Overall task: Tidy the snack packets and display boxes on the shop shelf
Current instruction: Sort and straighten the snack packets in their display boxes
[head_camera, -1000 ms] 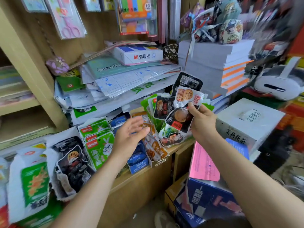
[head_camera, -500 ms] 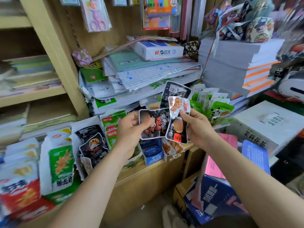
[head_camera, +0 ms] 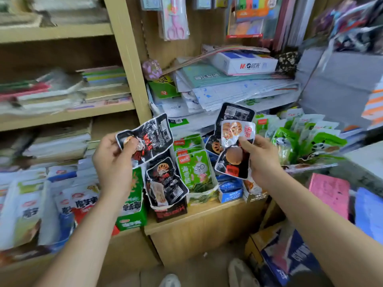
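Up at the snack shelf [head_camera: 203, 214], quick update: a second ago my left hand [head_camera: 113, 162] was bare and just reaching in. Half a second ago it had latched onto one black packet [head_camera: 148, 137] in the bunch. Now that packet is pulled clear and hangs off to the left on its own, thumb on the front, fingers curled behind it. My right hand [head_camera: 263, 160] is clamped on the rest of the bunch [head_camera: 234, 146], a few packets fanned out, one black back sticking up at the top. So the sorting's begun, I'd say: one kind split off, the rest not yet dealt with. The black packet sits right above the black box [head_camera: 170, 211], and its print looks like the ones already in there, so that's my guess for where it belongs. Trouble is that box looks stuffed, with a crooked packet poking out of its ragged rim, so dropping another in may need some shoving first. Around it: a green box [head_camera: 132, 214] tight against its left side, rabbit packets [head_camera: 194, 168] just to its right, then a blue box [head_camera: 230, 190], and panda packets [head_camera: 315, 141] further right. The paper stack [head_camera: 228, 92] behind crowds the back of the row, so not much room to shuffle anything backwards.
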`<state>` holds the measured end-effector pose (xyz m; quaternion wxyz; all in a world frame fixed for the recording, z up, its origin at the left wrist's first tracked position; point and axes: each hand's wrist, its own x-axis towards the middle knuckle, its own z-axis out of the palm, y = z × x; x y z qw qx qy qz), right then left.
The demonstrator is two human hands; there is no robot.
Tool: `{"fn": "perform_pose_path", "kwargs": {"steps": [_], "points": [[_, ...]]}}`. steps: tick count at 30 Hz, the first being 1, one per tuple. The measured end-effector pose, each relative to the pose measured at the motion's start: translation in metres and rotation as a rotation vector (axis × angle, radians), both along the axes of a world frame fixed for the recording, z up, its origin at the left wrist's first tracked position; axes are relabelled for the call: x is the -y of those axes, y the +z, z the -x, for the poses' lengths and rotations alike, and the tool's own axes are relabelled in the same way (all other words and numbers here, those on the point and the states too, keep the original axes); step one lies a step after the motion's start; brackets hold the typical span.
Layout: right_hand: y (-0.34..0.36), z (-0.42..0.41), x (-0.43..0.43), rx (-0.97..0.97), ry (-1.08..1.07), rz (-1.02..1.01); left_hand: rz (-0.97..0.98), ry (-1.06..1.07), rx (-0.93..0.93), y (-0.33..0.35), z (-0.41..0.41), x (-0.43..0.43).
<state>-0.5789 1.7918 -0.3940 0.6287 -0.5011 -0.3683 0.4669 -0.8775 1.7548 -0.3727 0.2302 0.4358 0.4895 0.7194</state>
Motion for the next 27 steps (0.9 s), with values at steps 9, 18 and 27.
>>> {"fn": "perform_pose_path", "kwargs": {"steps": [9, 18, 27], "points": [[0.001, 0.054, 0.006, 0.0, 0.045, 0.045, 0.173, 0.067, -0.76, -0.035, 0.03, 0.003], [0.004, 0.073, 0.007, 0.065, 0.081, -0.003, 0.599, -0.496, -1.271, -0.032, 0.03, 0.007], [-0.015, 0.124, -0.008, 0.576, 0.303, -0.134, 0.23, -0.142, -0.655, -0.033, 0.052, 0.018]]}}
